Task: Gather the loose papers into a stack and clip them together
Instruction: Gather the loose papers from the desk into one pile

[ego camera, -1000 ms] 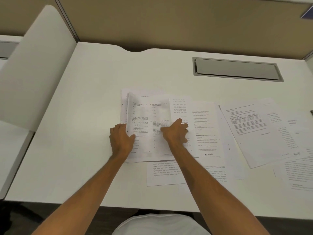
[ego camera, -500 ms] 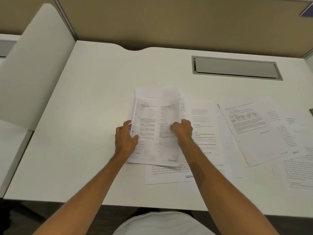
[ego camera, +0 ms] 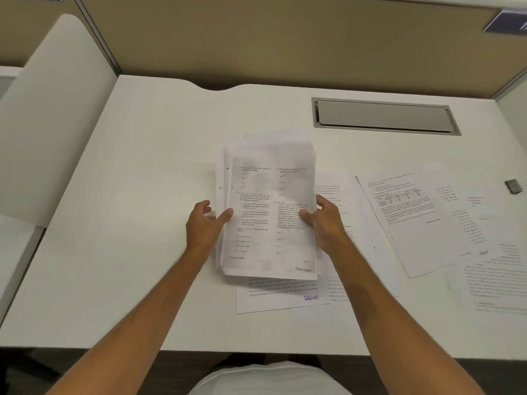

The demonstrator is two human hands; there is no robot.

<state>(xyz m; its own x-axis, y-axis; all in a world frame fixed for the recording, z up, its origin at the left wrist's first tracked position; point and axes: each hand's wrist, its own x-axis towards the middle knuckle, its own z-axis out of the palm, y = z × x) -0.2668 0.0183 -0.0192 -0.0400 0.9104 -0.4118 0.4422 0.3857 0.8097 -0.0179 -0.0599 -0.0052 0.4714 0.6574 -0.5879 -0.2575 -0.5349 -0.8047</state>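
Note:
A rough stack of printed papers (ego camera: 269, 212) is held at the middle of the white desk (ego camera: 137, 223), its sheets fanned and blurred at the far end. My left hand (ego camera: 205, 223) grips the stack's left edge, thumb on top. My right hand (ego camera: 325, 220) grips the right edge the same way. More loose sheets lie flat: one with a purple stamp (ego camera: 282, 295) under the stack's near end, and several overlapping sheets (ego camera: 427, 220) to the right. A small dark binder clip (ego camera: 514, 186) rests at the far right edge.
A grey cable hatch (ego camera: 383, 116) is set into the desk at the back right. A beige partition (ego camera: 285, 38) backs the desk, and a white side panel (ego camera: 48, 115) stands at the left. The left half of the desk is bare.
Both hands went from pressing flat on the sheets to gripping the stack's two sides. The stack has shifted right and lifted slightly, its top sheets now more squared.

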